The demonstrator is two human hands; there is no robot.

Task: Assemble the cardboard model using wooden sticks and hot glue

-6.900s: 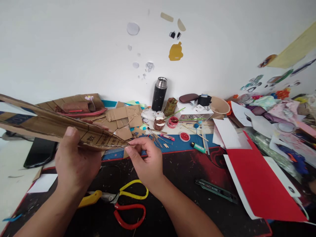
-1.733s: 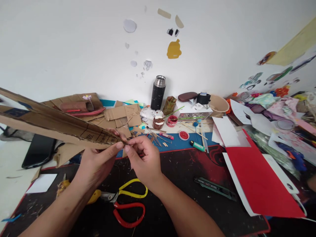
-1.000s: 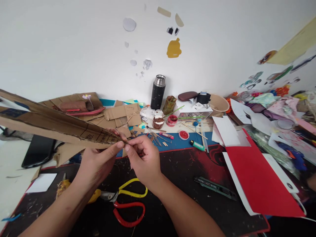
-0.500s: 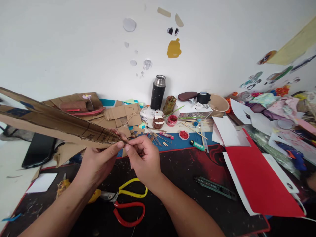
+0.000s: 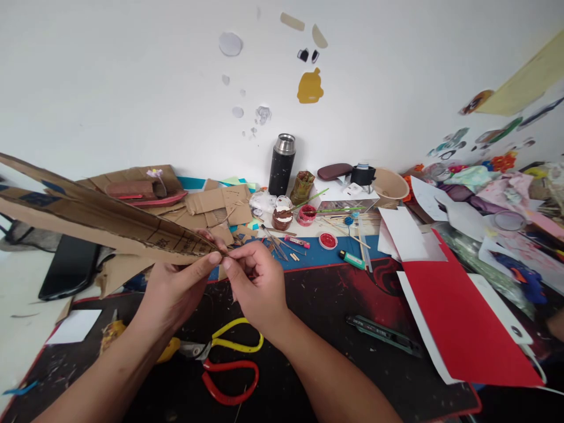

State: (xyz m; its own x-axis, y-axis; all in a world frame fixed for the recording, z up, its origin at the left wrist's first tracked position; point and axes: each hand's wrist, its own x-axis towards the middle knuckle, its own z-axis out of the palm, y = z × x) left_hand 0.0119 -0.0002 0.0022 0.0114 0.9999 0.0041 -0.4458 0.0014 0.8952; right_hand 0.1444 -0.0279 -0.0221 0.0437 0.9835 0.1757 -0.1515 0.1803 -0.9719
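A long folded piece of cardboard (image 5: 132, 229) stretches from the left edge to the middle, its two flaps spread apart at the far left and meeting in a narrow tip. My left hand (image 5: 178, 288) grips it from below close to that tip, thumb on top. At the very tip, the thumb and forefinger of my right hand (image 5: 258, 282) pinch the cardboard. The two thumbs are almost touching. Below my hands lie scissors (image 5: 231, 367) with one yellow and one red handle, partly hidden behind my left forearm.
A dark mat (image 5: 317, 352) carries a green cutter (image 5: 385, 336). Red paper (image 5: 471, 323) lies at right. Behind stand a black flask (image 5: 282, 165), paint jars (image 5: 307, 215) and a cardboard boat (image 5: 145, 194). A black phone (image 5: 70, 267) lies at left.
The spread left end of the cardboard has shifted very slightly. Both hands keep their places at the tip.
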